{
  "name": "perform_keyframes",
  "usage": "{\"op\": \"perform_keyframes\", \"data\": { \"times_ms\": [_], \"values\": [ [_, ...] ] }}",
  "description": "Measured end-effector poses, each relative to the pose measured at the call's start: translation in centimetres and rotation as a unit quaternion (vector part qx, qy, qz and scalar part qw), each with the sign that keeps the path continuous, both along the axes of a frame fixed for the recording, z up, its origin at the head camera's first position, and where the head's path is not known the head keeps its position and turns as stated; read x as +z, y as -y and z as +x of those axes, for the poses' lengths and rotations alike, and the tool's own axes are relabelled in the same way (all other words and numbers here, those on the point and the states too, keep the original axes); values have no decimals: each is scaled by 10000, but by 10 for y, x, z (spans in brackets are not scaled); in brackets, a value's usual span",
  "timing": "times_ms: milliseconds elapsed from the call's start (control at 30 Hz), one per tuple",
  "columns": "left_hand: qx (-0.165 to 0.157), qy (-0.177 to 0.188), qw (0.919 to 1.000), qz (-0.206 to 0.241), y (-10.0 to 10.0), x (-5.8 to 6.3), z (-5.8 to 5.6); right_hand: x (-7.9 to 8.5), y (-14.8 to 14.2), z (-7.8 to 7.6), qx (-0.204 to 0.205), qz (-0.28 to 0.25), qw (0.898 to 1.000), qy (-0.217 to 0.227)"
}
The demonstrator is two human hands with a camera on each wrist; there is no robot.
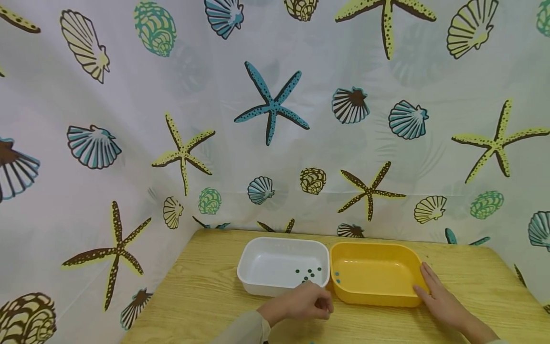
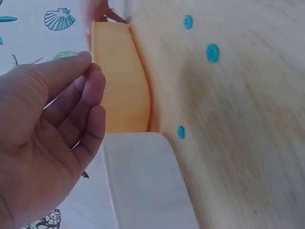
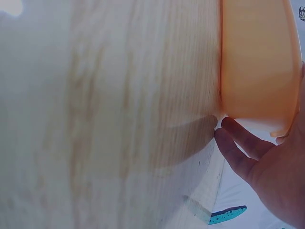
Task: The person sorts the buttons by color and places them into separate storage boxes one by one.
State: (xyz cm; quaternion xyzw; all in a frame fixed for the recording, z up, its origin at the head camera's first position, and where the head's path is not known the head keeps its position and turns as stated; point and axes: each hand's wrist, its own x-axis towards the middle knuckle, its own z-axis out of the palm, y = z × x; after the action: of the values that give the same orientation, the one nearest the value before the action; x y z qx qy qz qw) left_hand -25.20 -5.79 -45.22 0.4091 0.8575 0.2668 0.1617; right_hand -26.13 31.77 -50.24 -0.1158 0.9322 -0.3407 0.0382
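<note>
My left hand (image 1: 304,302) hovers in front of the white bin (image 1: 251,288), near where it meets the yellow bin (image 1: 378,299). Its fingers are curled, thumb tip against the index finger (image 2: 95,86); no object shows between them. Several dark green buttons (image 1: 310,271) lie in the white bin, partly hidden by this hand. Two blue buttons (image 1: 337,281) sit in the yellow bin at its left end. My right hand (image 1: 444,301) rests against the right end of the yellow bin, fingers extended, thumb at the rim. Blue buttons (image 2: 212,53) lie on the table before the bins.
Both bins stand side by side on a wood-grain table (image 1: 206,272), close to its back edge. A white curtain (image 1: 275,162) printed with shells and starfish hangs behind and at both sides.
</note>
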Motion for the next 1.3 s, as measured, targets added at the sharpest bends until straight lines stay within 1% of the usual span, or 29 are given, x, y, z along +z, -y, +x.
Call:
{"op": "perform_keyframes", "data": {
  "times_ms": [133,233,333,433,500,567,633,767,933,1033,1167,1300],
  "values": [
    [-32,101,9995,305,-5,9,0,1,0,0,-1,-16,10000,32],
    [-112,-9,9987,493,-7,15,0,1,1,1,-3,-11,10000,52],
    [-71,36,9974,722,-8,21,0,2,1,1,-9,7,10000,74],
    [95,182,9951,971,-9,25,-1,3,1,1,-12,23,9999,106],
    [282,345,9925,1138,-10,28,-3,3,1,1,-12,31,9999,121],
    [528,459,9902,1206,-12,31,-5,3,1,1,-21,40,9999,142],
    [749,496,9880,1260,-14,33,-8,4,1,1,-24,29,9999,152],
    [1110,555,9822,1413,-17,34,-14,3,2,2,-23,39,9999,134],
    [1326,700,9759,1583,-22,33,-21,-1,0,0,11,52,10000,8],
    [1475,692,9738,1584,-26,32,-25,-3,-1,-1,21,46,10000,-26],
    [1582,637,9725,1589,-31,31,-31,-3,-1,-1,20,29,10000,3],
    [1618,627,9725,1551,-35,29,-35,-2,-1,-1,9,43,10000,22]
  ]
}}
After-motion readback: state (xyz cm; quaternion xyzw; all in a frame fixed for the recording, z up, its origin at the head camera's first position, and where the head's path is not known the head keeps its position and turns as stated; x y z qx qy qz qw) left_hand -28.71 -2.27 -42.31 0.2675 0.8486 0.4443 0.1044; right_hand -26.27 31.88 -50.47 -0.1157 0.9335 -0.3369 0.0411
